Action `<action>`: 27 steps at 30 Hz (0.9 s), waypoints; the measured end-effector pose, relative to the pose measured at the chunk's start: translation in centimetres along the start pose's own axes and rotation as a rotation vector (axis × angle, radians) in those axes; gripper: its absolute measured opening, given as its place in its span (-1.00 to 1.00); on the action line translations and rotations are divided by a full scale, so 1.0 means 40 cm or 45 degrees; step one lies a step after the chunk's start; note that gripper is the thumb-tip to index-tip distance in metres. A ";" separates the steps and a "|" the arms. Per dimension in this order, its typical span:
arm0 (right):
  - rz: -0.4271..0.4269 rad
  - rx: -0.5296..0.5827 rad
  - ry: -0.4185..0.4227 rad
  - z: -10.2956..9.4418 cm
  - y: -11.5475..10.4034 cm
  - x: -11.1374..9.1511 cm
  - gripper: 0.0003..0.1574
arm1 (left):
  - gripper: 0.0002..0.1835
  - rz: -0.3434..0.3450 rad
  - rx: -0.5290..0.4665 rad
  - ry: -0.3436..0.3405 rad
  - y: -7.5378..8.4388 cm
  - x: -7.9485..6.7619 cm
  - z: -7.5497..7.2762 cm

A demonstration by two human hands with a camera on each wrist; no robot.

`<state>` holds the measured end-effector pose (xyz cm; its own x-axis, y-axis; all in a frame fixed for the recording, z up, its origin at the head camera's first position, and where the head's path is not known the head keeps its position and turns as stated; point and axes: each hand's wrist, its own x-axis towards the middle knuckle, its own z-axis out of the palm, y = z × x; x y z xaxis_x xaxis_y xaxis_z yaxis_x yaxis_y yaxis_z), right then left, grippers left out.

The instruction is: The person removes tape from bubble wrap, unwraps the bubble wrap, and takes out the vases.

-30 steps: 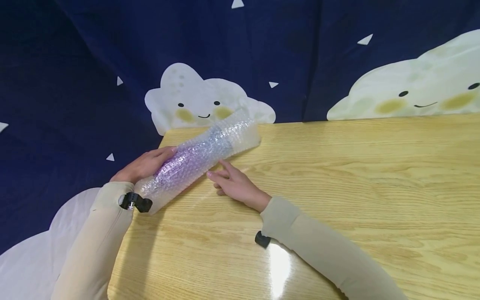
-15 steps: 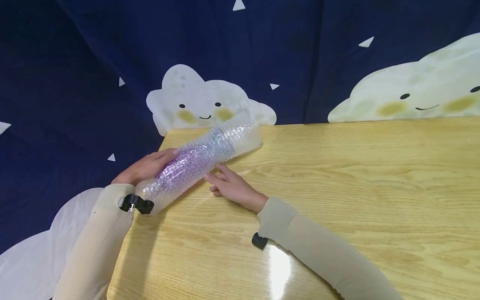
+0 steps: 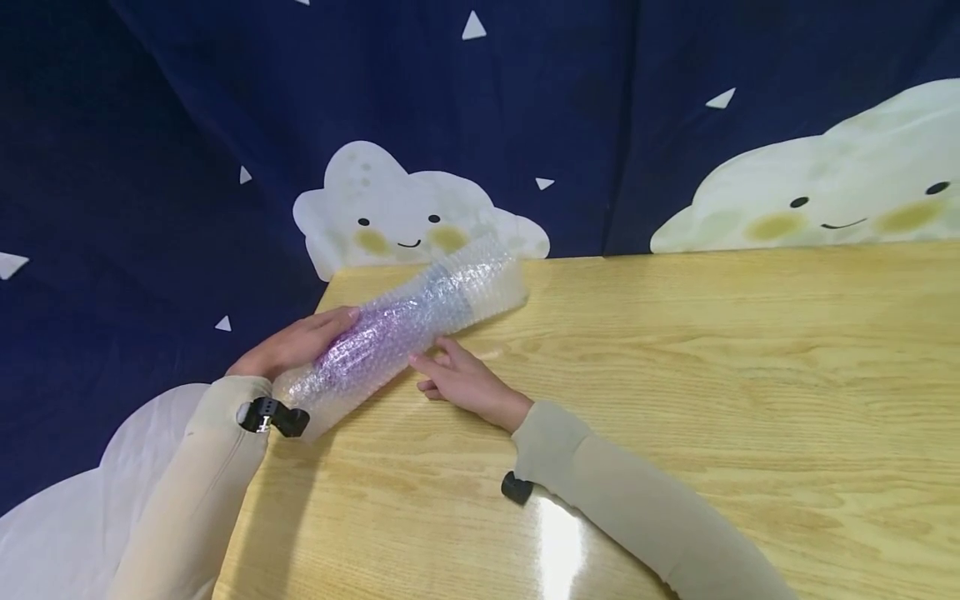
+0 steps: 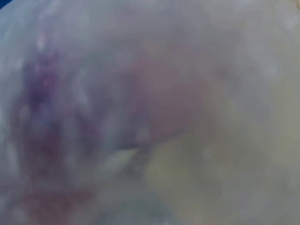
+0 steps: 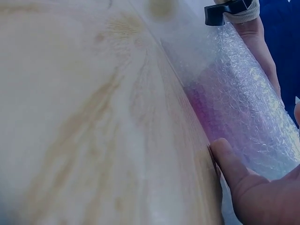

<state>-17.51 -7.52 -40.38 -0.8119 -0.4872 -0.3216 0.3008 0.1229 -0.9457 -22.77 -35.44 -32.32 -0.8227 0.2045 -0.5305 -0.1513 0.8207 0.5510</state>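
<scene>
A long bundle in clear bubble wrap (image 3: 390, 329), purple and pale blue inside, lies slantwise at the table's left end. What it contains cannot be made out. My left hand (image 3: 296, 343) holds the bundle's far left side; some fingers are hidden. From the near side, my right hand (image 3: 467, 379) touches the wrap's lower edge with thumb and forefinger, its other fingers tucked lower. In the right wrist view the thumb (image 5: 227, 159) is stretched out against the wrap's edge. The left wrist view is a blur of wrap with purple behind it (image 4: 42, 89).
The wooden table (image 3: 712, 375) extends right. Behind it hangs a dark blue cloth (image 3: 585, 108) printed with white clouds, also dropping past the table's left edge. Black wrist cameras sit on the left cuff (image 3: 273, 417) and right cuff (image 3: 517, 487).
The right hand has shifted slightly left along the bundle's near edge. The left hand keeps its place on the wrap, and the head view has tilted up a little.
</scene>
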 end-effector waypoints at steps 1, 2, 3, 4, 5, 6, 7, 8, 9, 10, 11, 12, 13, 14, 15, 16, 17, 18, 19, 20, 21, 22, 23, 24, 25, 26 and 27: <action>0.001 0.006 0.000 0.001 0.002 0.000 0.24 | 0.02 0.004 -0.002 -0.005 0.000 -0.001 0.002; 0.001 0.011 0.001 0.002 0.003 -0.001 0.25 | 0.01 0.005 -0.004 -0.007 0.000 -0.003 0.004; 0.002 0.014 0.003 0.003 0.004 -0.001 0.25 | 0.00 0.009 -0.003 -0.008 -0.001 -0.003 0.005; 0.001 0.017 0.004 0.004 0.005 -0.001 0.25 | -0.01 0.015 0.000 -0.007 -0.001 -0.004 0.006; -0.001 0.019 0.004 0.004 0.005 -0.001 0.25 | -0.02 0.024 0.005 -0.007 -0.001 -0.005 0.007; -0.003 0.017 0.004 0.004 0.005 -0.002 0.25 | -0.03 0.032 0.006 -0.007 0.000 -0.005 0.008; -0.009 0.001 0.008 0.004 0.005 -0.002 0.25 | -0.05 0.044 0.009 -0.006 0.000 -0.005 0.008; -0.014 -0.022 0.014 0.003 0.005 -0.002 0.26 | -0.08 0.068 0.013 -0.003 0.000 -0.004 0.009; -0.019 -0.044 0.019 0.002 0.005 -0.003 0.26 | -0.10 0.087 0.016 -0.002 0.000 -0.004 0.009; -0.027 -0.067 0.024 0.001 0.005 -0.005 0.27 | -0.12 0.102 0.016 0.000 0.000 -0.004 0.009; -0.034 -0.092 0.028 0.000 0.005 -0.006 0.29 | -0.14 0.116 0.017 0.001 0.000 -0.004 0.009; -0.041 -0.116 0.032 -0.001 0.005 -0.006 0.30 | -0.15 0.127 0.017 0.001 0.001 -0.004 0.010; -0.046 -0.140 0.039 -0.002 0.005 -0.008 0.31 | -0.17 0.137 0.014 0.000 0.002 -0.005 0.010; -0.052 -0.155 0.044 -0.003 0.005 -0.009 0.32 | -0.18 0.147 0.013 0.000 0.002 -0.005 0.011; -0.056 -0.164 0.048 -0.003 0.005 -0.010 0.33 | -0.19 0.153 0.016 0.002 0.003 -0.006 0.012; -0.061 -0.170 0.054 -0.003 0.005 -0.010 0.33 | -0.19 0.161 0.019 0.004 0.003 -0.006 0.013; -0.062 -0.174 0.060 -0.003 0.004 -0.010 0.32 | -0.20 0.172 0.024 0.006 0.004 -0.007 0.014; -0.063 -0.180 0.070 -0.003 0.005 -0.010 0.32 | -0.21 0.180 0.027 0.009 0.005 -0.007 0.016; -0.064 -0.185 0.080 -0.003 0.005 -0.011 0.31 | -0.22 0.191 0.028 0.012 0.006 -0.008 0.017; -0.066 -0.185 0.089 -0.002 0.005 -0.010 0.31 | -0.23 0.200 0.033 0.015 0.008 -0.008 0.019; -0.067 -0.182 0.097 -0.002 0.005 -0.010 0.29 | -0.23 0.203 0.039 0.016 0.009 -0.008 0.020; -0.070 -0.178 0.104 -0.002 0.006 -0.010 0.28 | -0.22 0.203 0.043 0.018 0.011 -0.009 0.021; -0.072 -0.176 0.112 -0.002 0.006 -0.011 0.28 | -0.22 0.202 0.044 0.018 0.013 -0.009 0.023; -0.075 -0.177 0.119 -0.002 0.007 -0.010 0.27 | -0.21 0.198 0.043 0.018 0.015 -0.010 0.025; -0.080 -0.172 0.124 -0.002 0.008 -0.010 0.27 | -0.21 0.196 0.045 0.017 0.017 -0.011 0.026; -0.087 -0.165 0.126 -0.003 0.009 -0.010 0.27 | -0.20 0.191 0.050 0.017 0.019 -0.012 0.028; -0.092 -0.161 0.129 -0.003 0.009 -0.009 0.26 | -0.19 0.188 0.053 0.017 0.020 -0.012 0.029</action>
<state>-17.16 -7.18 -40.61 -0.8774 -0.4097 -0.2496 0.1798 0.2014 -0.9629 -21.86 -34.26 -32.36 -0.8417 0.3179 -0.4365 -0.0051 0.8037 0.5950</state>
